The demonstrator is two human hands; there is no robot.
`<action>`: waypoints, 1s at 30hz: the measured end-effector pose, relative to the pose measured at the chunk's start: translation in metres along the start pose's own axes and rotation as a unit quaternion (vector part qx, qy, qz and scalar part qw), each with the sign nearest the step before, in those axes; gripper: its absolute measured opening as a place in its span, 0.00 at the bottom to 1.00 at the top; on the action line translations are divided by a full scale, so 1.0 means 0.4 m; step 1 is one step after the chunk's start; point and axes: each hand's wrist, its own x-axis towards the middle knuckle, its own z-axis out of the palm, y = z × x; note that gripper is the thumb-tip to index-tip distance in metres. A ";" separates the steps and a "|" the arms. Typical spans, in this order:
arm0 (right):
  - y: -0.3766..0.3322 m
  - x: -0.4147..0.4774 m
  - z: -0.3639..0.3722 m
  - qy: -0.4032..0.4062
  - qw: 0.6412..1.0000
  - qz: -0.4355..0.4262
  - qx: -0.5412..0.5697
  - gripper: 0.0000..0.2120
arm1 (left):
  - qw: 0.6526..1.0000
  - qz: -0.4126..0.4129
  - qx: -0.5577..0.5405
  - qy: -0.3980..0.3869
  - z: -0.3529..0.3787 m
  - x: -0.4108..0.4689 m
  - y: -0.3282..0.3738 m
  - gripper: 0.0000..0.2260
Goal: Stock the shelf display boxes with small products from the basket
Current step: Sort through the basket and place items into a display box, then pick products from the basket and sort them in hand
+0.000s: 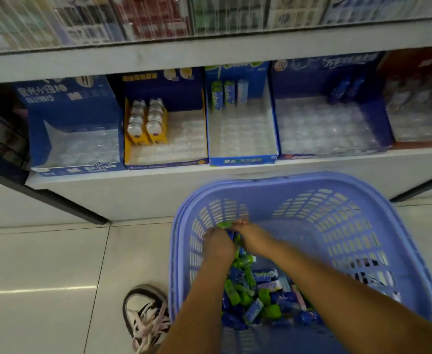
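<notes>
Left hand (218,242) and right hand (249,232) are gripping packs (224,224) (green and blue) inside the basket (363,182), lower centre, below the boxes (243,160).

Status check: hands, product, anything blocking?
Both in basket: left hand, right hand gripping small packs. Most display boxes nearly unfilled. Nothing between basket and shelf.

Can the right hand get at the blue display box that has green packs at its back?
Probably yes. The right hand is in the basket, pinching small packs, but the display box beyond it is open on top, its front rows bare, and nothing stands between them.
</notes>
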 end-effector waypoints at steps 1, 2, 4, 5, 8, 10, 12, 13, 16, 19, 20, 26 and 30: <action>-0.009 0.009 0.013 -0.007 1.000 -0.009 0.018 0.19 | 1.000 -0.007 0.009 0.004 0.011 0.008 -0.003 0.18; -0.018 0.012 0.023 0.001 0.999 -0.012 0.052 0.13 | 0.999 -0.007 0.031 0.007 0.021 0.016 -0.007 0.17; -0.016 0.025 0.035 0.059 0.996 -0.046 0.055 0.03 | 0.998 -0.006 0.054 0.017 0.038 0.029 -0.013 0.16; -0.003 0.028 0.034 0.073 0.995 -0.070 0.022 0.03 | 0.998 -0.011 0.064 0.018 0.042 0.035 -0.012 0.16; 0.018 0.035 0.010 0.050 0.996 -0.076 0.017 0.12 | 0.996 -0.039 0.078 0.036 0.040 0.052 0.009 0.16; 0.044 0.034 0.014 0.017 0.995 -0.080 -0.056 0.16 | 0.991 -0.032 0.122 0.033 0.031 0.068 0.020 0.15; 0.069 0.019 0.015 0.019 0.996 -0.044 -0.071 0.14 | 0.987 -0.022 0.154 0.030 0.024 0.073 0.024 0.13; 0.080 0.008 0.009 0.021 0.999 -0.009 -0.041 0.13 | 0.985 -0.017 0.172 0.028 0.026 0.078 0.023 0.13; 0.126 -0.039 -0.035 0.038 0.991 0.046 0.117 0.11 | 0.978 0.002 0.206 0.022 0.023 0.080 0.024 0.12; 0.162 -0.103 -0.091 0.082 0.962 0.057 0.253 0.11 | 0.977 0.002 0.214 0.021 0.022 0.080 0.026 0.12; 0.173 -0.122 -0.108 0.087 0.953 0.060 0.284 0.11 | 0.978 0.000 0.206 0.018 0.022 0.076 0.025 0.12; 0.172 -0.222 -0.200 0.123 0.866 0.068 0.480 0.09 | 0.993 -0.019 0.112 0.023 0.024 0.044 0.012 0.10; 0.151 -0.289 -0.269 0.150 0.843 0.036 0.515 0.08 | 0.999 -0.034 0.020 0.021 -0.021 0.011 0.024 0.04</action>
